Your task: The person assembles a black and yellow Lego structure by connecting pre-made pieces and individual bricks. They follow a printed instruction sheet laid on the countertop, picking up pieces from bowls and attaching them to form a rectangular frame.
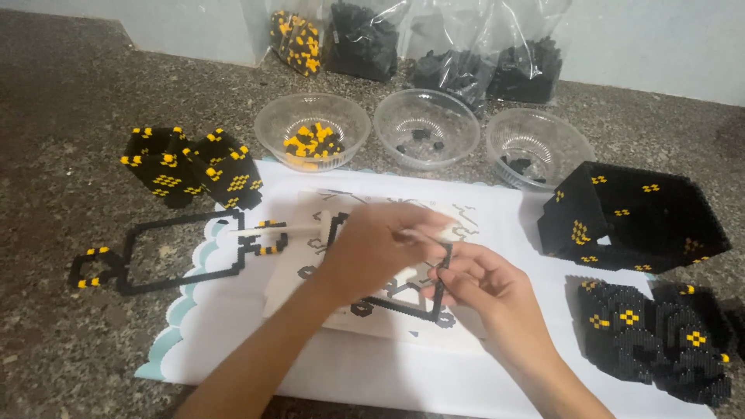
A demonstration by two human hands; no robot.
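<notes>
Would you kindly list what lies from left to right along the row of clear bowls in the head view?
Clear plastic bowl holding yellow and black beads → clear plastic bowl holding a few black beads → clear plastic bowl with a few black beads at its near side.

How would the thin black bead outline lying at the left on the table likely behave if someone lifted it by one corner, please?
The black bead outline is a one-bead-wide open frame, so it would probably sag or snap at a joint. It looks light for its span. Lying flat on the speckled table, it seems unlikely to roll, though a push might bend it.
</notes>
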